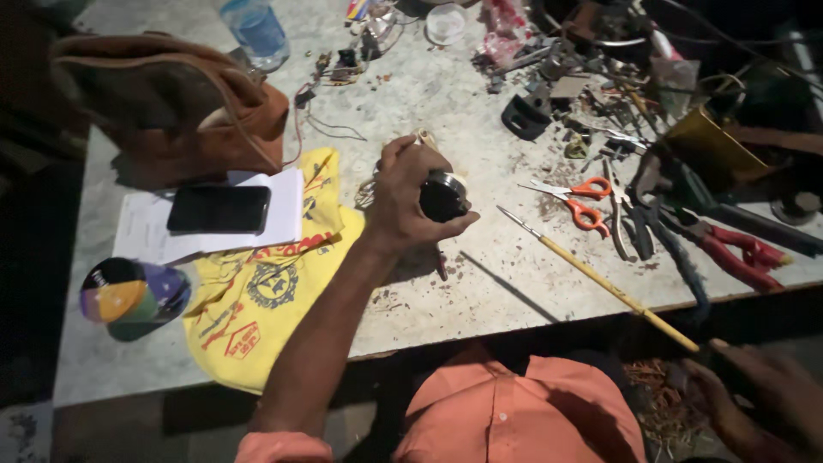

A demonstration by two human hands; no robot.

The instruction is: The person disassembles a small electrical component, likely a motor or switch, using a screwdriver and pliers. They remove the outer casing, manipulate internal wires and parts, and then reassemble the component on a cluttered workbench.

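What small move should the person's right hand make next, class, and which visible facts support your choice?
Probably lift the right hand to the yellow-handled tool whose end overhangs the table edge close to it. The left hand already grips the round black part above the table, while the right hand hangs low and seems empty.

Left hand (pixel 410 199): grips a round black part (pixel 443 196) above the bench (pixel 446 103) middle.
Right hand (pixel 759 394): low, off the bench's near right corner, holding a long yellow-handled tool (pixel 600 279).
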